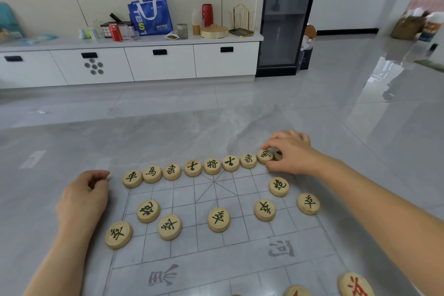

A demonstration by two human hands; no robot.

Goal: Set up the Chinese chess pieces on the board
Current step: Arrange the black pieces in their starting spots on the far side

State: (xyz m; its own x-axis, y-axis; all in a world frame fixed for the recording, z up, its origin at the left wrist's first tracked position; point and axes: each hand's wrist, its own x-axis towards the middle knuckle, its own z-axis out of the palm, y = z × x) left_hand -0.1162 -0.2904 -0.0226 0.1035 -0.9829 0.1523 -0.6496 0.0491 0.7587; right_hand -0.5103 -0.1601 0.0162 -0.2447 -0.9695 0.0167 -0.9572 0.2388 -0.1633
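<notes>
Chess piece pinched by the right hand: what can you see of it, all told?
The chess piece is a flat round disc of pale wood with a dark green character on top. It lies flat at the far edge of the board, second from the right end of the back row. The right hand pinches it between fingertip and thumb; neighbouring pieces sit close on both sides.

1. Board (240, 243): lying flat on grey floor.
2. Back row (212, 166): green-marked pieces sitting side by side along the far edge.
3. Right hand (290, 151): gripping the end piece (278, 155), which is showing only partly under the fingers.
4. Left hand (84, 197): resting beside the board's left edge, fingers curling loosely.
5. Red pieces (355, 285): showing at the near right.
</notes>
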